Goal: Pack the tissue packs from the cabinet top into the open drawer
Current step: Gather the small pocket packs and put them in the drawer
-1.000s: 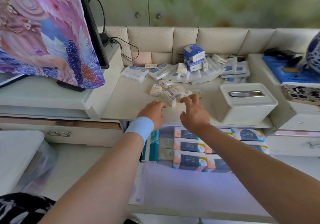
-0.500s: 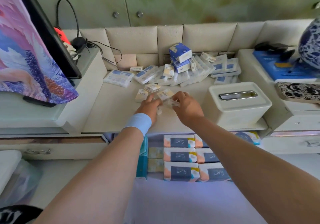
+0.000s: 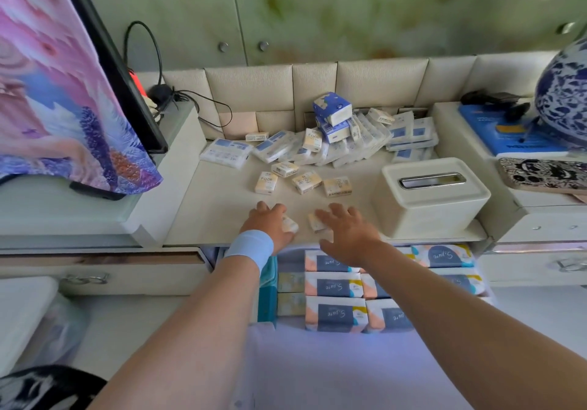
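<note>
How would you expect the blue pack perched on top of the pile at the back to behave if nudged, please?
It would probably topple: the blue pack sits tilted on a second blue pack above a loose heap of packs. Being wrapped tissue, it is likely light and squashy, not fragile.

Cabinet top: lies between a raised left shelf and a raised unit on the right.
Heap of tissue packs: at the back of the top, against the rear panel.
Loose packs: four, in front of the heap.
Tissue box: right of the loose packs, near the front edge.
Left hand: at the front edge, holding the held pack.
Right hand: just right of the left hand, fingers over the covered pack.
Open drawer: below the front edge, with large packs in rows inside.
Screen: on the left shelf.
</note>
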### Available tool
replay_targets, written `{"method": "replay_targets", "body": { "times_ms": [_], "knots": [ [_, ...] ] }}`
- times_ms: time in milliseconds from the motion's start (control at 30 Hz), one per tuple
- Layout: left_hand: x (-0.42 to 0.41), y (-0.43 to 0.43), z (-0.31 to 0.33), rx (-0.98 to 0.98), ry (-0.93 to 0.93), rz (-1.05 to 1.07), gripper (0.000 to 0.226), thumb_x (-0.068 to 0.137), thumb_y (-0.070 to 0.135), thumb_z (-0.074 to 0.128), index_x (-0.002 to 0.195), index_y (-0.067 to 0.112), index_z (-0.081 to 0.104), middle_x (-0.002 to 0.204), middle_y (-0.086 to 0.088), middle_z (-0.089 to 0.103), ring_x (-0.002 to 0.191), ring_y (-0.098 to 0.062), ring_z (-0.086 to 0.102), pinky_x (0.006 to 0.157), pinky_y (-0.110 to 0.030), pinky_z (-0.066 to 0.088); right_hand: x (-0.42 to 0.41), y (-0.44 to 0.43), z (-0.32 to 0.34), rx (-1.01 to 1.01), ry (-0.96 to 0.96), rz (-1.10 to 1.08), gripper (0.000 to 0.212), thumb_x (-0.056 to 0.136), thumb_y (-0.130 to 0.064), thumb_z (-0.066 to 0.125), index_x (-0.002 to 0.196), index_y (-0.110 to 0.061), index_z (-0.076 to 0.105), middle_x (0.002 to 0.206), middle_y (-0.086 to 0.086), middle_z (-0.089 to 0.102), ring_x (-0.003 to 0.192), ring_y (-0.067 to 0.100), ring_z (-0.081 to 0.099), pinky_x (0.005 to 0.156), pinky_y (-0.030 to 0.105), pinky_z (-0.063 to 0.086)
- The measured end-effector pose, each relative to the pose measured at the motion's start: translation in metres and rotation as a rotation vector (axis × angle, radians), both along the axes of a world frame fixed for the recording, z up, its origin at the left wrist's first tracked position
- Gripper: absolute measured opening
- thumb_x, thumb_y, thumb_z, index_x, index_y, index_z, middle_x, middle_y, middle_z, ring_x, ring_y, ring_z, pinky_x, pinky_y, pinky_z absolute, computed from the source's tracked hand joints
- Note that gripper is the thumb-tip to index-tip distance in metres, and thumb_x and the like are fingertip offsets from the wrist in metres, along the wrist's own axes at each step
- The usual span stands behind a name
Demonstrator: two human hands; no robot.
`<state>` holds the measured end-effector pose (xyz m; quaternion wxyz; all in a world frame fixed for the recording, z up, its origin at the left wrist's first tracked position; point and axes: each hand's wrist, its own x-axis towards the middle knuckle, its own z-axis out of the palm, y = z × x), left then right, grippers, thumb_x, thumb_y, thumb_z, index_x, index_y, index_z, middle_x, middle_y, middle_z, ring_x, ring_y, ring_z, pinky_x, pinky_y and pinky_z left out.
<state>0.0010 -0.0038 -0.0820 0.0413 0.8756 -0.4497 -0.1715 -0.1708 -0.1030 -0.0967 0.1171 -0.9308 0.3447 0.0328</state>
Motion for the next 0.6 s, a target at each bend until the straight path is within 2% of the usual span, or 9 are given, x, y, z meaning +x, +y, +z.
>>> {"method": "replay_targets", "body": {
  "times_ms": [133,233,333,467,600],
  "knots": [
    [-0.007,0.022,0.007,-0.091,0.012,-0.034,0.033,0.097,0.031,0.048,0.129,0.021,0.046,0.125,-0.011,0.048,0.108,-0.031,0.051,0.089,-0.04,0.046,-0.001,0.01,0.001,-0.036,-0.009,-0.011,0.047,0.095,-0.037,0.058,0.135,-0.028,0.037,0.13,0.003,0.045,0.115,0.026,0.05,0.091,0.041,0.05],
    [-0.009,0.041,0.009,-0.148,0.029,0.007,0.03,0.101,0.023,0.038,0.129,0.014,0.045,0.12,-0.013,0.056,0.102,-0.032,0.055,0.081,-0.038,0.045,-0.002,0.028,0.004,0.097,-0.054,-0.02,0.05,0.093,-0.042,0.059,0.134,-0.02,0.04,0.124,0.006,0.047,0.107,0.029,0.057,0.089,0.042,0.05],
    [-0.008,0.058,0.009,-0.137,0.054,0.068,0.034,0.102,0.02,0.034,0.134,0.013,0.042,0.121,-0.015,0.059,0.105,-0.035,0.056,0.082,-0.037,0.045,-0.003,0.054,0.006,0.165,-0.007,0.068,0.053,0.089,-0.043,0.059,0.134,-0.019,0.043,0.122,0.006,0.045,0.108,0.028,0.056,0.091,0.04,0.048],
    [-0.004,0.081,0.005,-0.11,0.101,0.165,0.036,0.102,0.026,0.032,0.133,0.01,0.041,0.124,-0.018,0.058,0.107,-0.036,0.056,0.077,-0.034,0.04,0.001,0.094,0.007,-0.036,0.137,0.293,0.057,0.079,-0.052,0.06,0.126,-0.021,0.052,0.121,0.004,0.056,0.109,0.025,0.054,0.097,0.04,0.041],
    [-0.001,0.091,0.003,-0.126,0.134,0.203,0.033,0.102,0.023,0.033,0.125,0.004,0.047,0.129,-0.017,0.051,0.109,-0.034,0.053,0.078,-0.033,0.036,0.003,0.129,-0.005,-0.18,0.326,0.538,0.051,0.082,-0.055,0.058,0.12,-0.021,0.059,0.106,0.005,0.065,0.105,0.026,0.055,0.103,0.043,0.032]
  ]
}}
